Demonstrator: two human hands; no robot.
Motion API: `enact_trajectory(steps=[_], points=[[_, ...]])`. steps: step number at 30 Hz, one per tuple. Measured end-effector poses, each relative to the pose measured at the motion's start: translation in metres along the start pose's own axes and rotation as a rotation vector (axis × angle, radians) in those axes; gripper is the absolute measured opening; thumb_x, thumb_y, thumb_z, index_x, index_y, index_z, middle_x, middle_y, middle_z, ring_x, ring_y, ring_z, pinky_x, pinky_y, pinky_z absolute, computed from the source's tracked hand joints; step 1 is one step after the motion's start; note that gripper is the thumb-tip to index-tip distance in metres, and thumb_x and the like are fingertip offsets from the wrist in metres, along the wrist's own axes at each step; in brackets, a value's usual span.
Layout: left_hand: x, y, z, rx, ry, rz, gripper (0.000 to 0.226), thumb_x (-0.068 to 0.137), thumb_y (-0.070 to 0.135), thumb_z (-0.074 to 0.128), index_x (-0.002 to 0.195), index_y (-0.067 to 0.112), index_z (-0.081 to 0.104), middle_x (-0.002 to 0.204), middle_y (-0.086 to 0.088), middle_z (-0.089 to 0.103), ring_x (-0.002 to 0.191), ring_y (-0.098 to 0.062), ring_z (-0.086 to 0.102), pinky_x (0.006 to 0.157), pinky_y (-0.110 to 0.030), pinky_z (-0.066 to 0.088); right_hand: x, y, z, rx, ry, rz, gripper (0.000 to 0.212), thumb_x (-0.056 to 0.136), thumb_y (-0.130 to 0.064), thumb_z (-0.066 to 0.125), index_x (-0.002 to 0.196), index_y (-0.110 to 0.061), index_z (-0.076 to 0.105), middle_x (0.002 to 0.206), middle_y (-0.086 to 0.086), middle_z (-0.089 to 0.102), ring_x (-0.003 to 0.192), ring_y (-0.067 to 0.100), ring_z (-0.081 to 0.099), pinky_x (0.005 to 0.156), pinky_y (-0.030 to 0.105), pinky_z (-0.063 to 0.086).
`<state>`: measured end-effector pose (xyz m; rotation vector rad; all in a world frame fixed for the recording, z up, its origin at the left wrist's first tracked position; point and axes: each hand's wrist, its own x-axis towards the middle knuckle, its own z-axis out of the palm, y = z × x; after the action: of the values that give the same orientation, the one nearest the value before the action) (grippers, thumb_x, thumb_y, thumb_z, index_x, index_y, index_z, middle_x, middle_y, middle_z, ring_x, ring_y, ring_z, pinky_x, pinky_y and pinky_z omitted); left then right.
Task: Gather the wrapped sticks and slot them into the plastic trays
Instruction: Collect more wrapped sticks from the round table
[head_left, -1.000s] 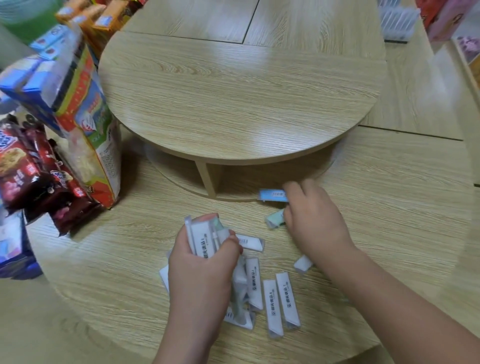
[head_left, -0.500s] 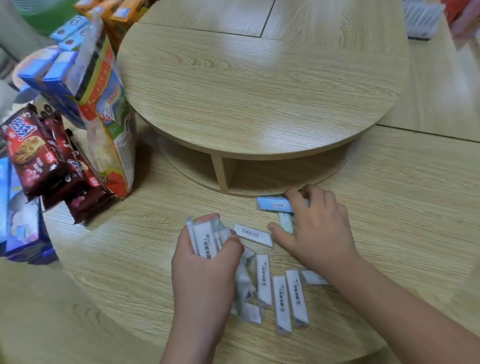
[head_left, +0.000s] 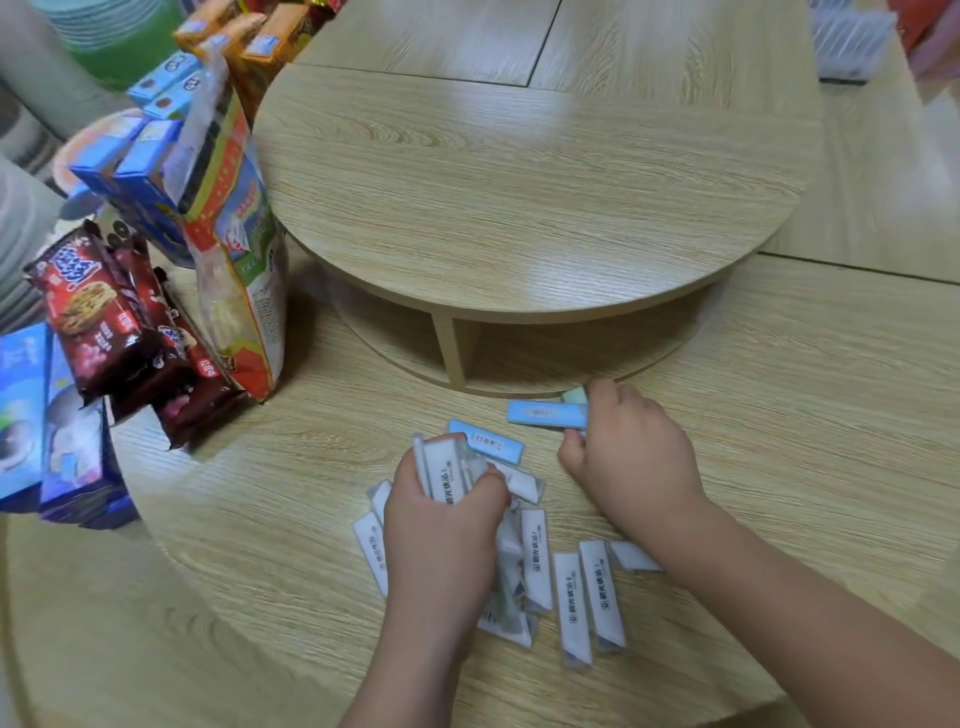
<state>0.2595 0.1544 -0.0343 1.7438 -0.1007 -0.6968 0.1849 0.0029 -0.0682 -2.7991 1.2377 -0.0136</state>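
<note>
Two hands are counted, a left hand (head_left: 441, 525) and a right hand (head_left: 628, 457), along with two blue wrapped sticks (head_left: 545, 414), one pale green stick (head_left: 575, 395), some eight loose white wrapped sticks (head_left: 602, 592), one bundle (head_left: 447, 467) of uncountable sticks, about three red biscuit packs (head_left: 104, 312) and one round shelf (head_left: 519, 182).

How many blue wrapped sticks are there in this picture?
2. One blue stick is gripped by the right hand; the other blue stick lies on the table just beyond the left hand's bundle. More may hide in that bundle.

Left hand (head_left: 441, 525), right hand (head_left: 631, 457), forearms (head_left: 779, 597) apparently bare.
</note>
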Motion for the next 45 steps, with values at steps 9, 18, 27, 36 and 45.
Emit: enact_trajectory(steps=[9, 18, 27, 36, 45], points=[[-0.005, 0.009, -0.024, 0.016, 0.055, 0.047, 0.029, 0.064, 0.037, 0.071, 0.093, 0.037, 0.068, 0.076, 0.0, 0.071, 0.069, -0.02, 0.069, 0.064, -0.046, 0.058, 0.002, 0.018, -0.017, 0.133, -0.08, 0.023, 0.02, 0.084, -0.032, 0.058, 0.09, -0.018, 0.045, 0.086, 0.0, 0.049, 0.065, 0.024, 0.046, 0.047, 0.029, 0.024], [-0.006, 0.003, -0.066, -0.039, 0.227, -0.003, 0.044, 0.057, 0.037, 0.077, 0.1, 0.043, 0.07, 0.084, -0.006, 0.074, 0.083, -0.036, 0.073, 0.073, -0.063, 0.057, 0.001, -0.061, -0.022, 0.338, -0.14, -0.288, 0.026, 0.08, -0.028, 0.059, 0.102, -0.016, 0.053, 0.114, 0.0, 0.044, 0.1, 0.017, 0.044, 0.079, 0.025, 0.04], [-0.011, -0.029, -0.061, -0.09, 0.288, -0.092, 0.033, 0.053, 0.033, 0.071, 0.085, 0.038, 0.069, 0.07, -0.002, 0.07, 0.061, -0.018, 0.064, 0.059, -0.041, 0.054, -0.013, -0.065, 0.0, 0.124, -0.102, -0.297, 0.069, 0.072, -0.07, 0.044, 0.112, -0.015, 0.057, 0.129, 0.009, 0.047, 0.112, 0.03, 0.045, 0.088, 0.042, 0.049], [0.002, -0.024, -0.055, -0.127, 0.174, -0.13, 0.034, 0.054, 0.025, 0.068, 0.085, 0.013, 0.064, 0.073, -0.013, 0.065, 0.062, -0.021, 0.06, 0.058, -0.04, 0.049, -0.005, -0.069, 0.002, 0.122, -0.16, -0.378, 0.057, 0.084, -0.062, 0.053, 0.128, -0.026, 0.051, 0.116, -0.006, 0.055, 0.111, 0.02, 0.046, 0.077, 0.035, 0.048], [0.005, -0.018, -0.042, -0.168, 0.11, -0.127, 0.022, 0.059, 0.025, 0.069, 0.078, 0.018, 0.06, 0.074, -0.01, 0.063, 0.066, -0.024, 0.061, 0.061, -0.043, 0.051, 0.011, -0.082, -0.011, 0.133, -0.186, -0.438, 0.023, 0.079, -0.036, 0.057, 0.089, -0.021, 0.042, 0.095, 0.003, 0.062, 0.083, 0.024, 0.049, 0.062, 0.031, 0.033]])
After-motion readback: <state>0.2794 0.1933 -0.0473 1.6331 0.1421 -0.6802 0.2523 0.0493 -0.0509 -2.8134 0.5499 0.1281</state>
